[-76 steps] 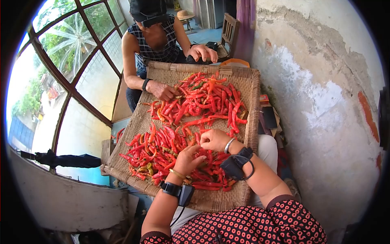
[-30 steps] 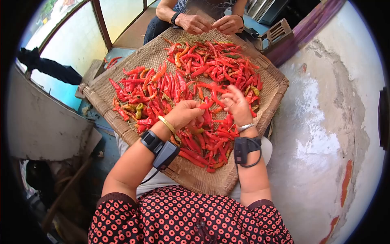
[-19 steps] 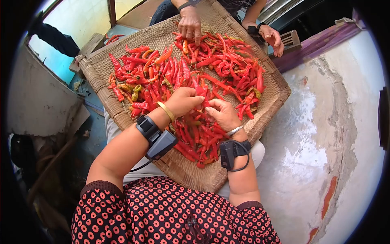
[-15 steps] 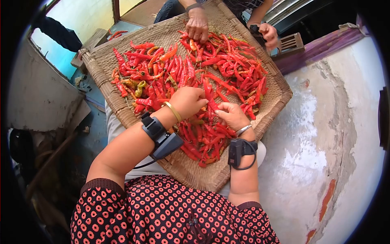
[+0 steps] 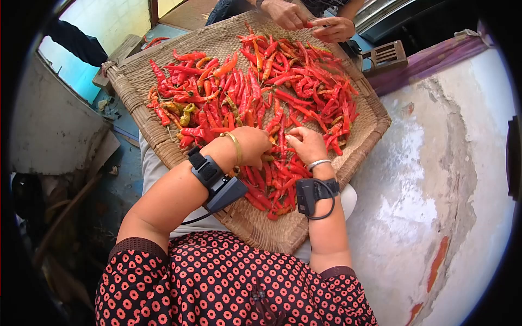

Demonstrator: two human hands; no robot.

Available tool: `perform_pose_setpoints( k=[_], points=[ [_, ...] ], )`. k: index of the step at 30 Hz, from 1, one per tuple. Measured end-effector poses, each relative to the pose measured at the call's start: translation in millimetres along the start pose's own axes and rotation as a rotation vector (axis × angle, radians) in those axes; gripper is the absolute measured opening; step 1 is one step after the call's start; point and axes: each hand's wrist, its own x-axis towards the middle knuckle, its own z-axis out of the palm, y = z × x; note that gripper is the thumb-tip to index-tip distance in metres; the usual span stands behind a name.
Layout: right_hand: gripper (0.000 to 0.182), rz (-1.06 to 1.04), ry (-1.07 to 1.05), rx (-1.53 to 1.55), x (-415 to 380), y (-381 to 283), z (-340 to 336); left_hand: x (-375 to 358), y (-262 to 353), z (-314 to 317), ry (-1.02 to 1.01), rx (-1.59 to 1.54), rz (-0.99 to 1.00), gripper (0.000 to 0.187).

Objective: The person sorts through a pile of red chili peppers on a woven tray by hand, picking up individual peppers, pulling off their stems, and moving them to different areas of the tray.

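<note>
Heaps of red chili peppers (image 5: 247, 92) lie in a woven basket tray (image 5: 304, 231) across my lap. My left hand (image 5: 251, 145), a gold bangle at its wrist, is palm down over the near heap. Its fingers curl down among the chilies, the fingertips hidden. Close by on the right, my right hand (image 5: 309, 144) has thumb and index finger in a pinch. What each hand holds cannot be made out. One long red chili (image 5: 282, 136) stands out between the two hands, beside the right fingertips.
Across the tray, another person's hands (image 5: 312, 22) meet around a small red piece. A few green chilies (image 5: 187, 115) sit at the left of the heap. A wooden slatted piece (image 5: 387, 56) and a peeling wall (image 5: 413, 179) are at the right.
My hands have drawn slightly apart, the left dropping lower into the near heap. The red chili between them is no longer gripped by both. The other person's hands have come together.
</note>
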Motion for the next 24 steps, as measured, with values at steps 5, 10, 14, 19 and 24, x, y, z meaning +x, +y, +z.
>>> perform_pose_setpoints(
  k=[5, 10, 14, 19, 24],
  points=[
    [0.035, 0.126, -0.079, -0.293, -2, -28, 5, 1, 1, -2, -0.014, 0.097, -0.027, 0.027],
    [0.027, 0.085, -0.075, -0.388, 0, -23, 13, 1, -5, -3, 0.064, -0.11, 0.008, 0.017],
    [0.019, 0.101, -0.015, -0.144, 5, 9, 7, -4, -13, -12, 0.151, -0.47, 0.043, 0.015],
    [0.008, 0.085, -0.006, 0.771, -4, 13, -14, -14, -8, -36, 0.064, -1.032, -0.09, 0.015],
    [0.003, -0.012, -0.137, 1.208, -14, -3, -18, -9, -16, -28, -0.015, -0.664, -0.021, 0.027]
  ],
)
